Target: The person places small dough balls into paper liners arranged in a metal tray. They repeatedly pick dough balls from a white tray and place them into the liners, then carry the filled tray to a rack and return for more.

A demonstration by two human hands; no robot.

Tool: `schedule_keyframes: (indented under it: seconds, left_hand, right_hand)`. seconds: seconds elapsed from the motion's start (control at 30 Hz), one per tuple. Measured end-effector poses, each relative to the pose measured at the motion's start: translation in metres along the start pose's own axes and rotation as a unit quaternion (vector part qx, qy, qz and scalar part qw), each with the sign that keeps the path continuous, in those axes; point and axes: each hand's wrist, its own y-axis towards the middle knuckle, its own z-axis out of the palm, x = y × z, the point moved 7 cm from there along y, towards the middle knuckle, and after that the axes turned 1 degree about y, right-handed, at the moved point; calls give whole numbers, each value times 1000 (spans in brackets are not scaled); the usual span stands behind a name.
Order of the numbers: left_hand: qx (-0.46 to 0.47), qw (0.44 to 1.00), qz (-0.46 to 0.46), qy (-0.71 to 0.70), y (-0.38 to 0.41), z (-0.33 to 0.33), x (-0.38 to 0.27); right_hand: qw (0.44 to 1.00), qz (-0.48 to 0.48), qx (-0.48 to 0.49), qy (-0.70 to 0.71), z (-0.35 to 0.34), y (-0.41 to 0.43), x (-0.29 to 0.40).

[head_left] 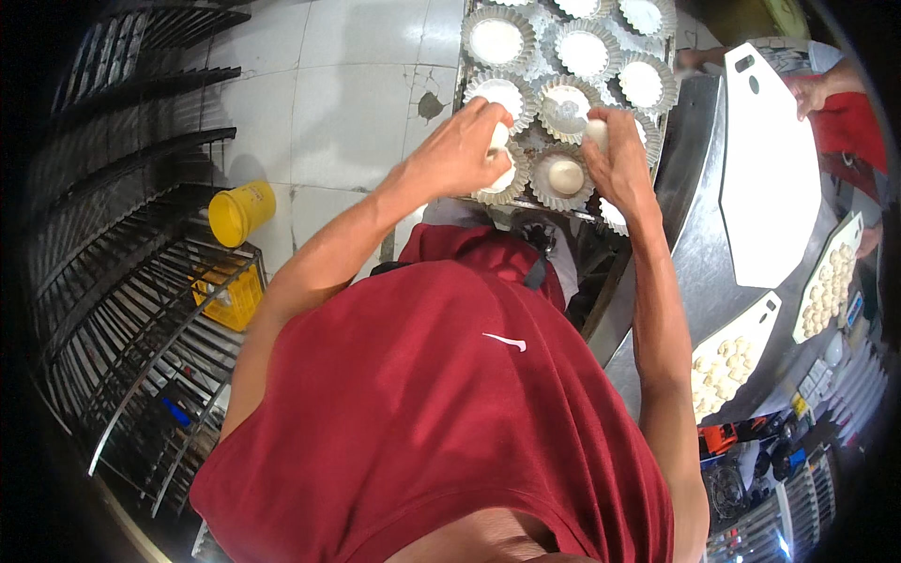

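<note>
A metal baking tray (540, 134) lies before me, lined with several fluted baking cups (583, 51) that look bright white inside. My left hand (461, 151) grips a pale dough ball (500, 136) over the cups at the tray's left side. Pinched between the thumb and fingers of my right hand (623, 158) is another dough ball (597, 131), above the right side. Between my hands, in a near fluted cup (542, 191), rests a dough ball (565, 176). My hands partly hide the cups beneath them.
Right of the tray, a steel table (704, 232) carries a white board (771, 176) and two boards of dough pieces (725, 369). Another person's hand (809, 91) is by the white board. Left are dark metal racks (141, 310), a yellow bucket (239, 211) and a yellow crate (236, 299).
</note>
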Motion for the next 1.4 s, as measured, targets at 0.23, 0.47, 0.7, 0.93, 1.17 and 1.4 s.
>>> schedule_keyframes:
  seconds: [0.23, 0.47, 0.7, 0.93, 1.17, 1.4]
  left_hand:
    - [44, 976, 65, 201, 54, 6, 8]
    - [-113, 965, 141, 188, 19, -20, 28]
    - [-152, 963, 138, 174, -17, -27, -33]
    - [-42, 978, 181, 92, -18, 58, -103]
    - [-41, 984, 167, 49, -32, 81, -152]
    - [111, 980, 160, -44, -36, 142, -184]
  right_hand:
    - [984, -43, -19, -169, 35, 35, 2]
    - [980, -6, -140, -143, -1, -10, 25]
    - [850, 309, -372, -208, -218, -206, -144]
    - [806, 461, -263, -261, -311, -273, -292]
    - [782, 445, -348, -263, -314, -248, -308]
    - [905, 231, -321, -155, -156, -247, -143]
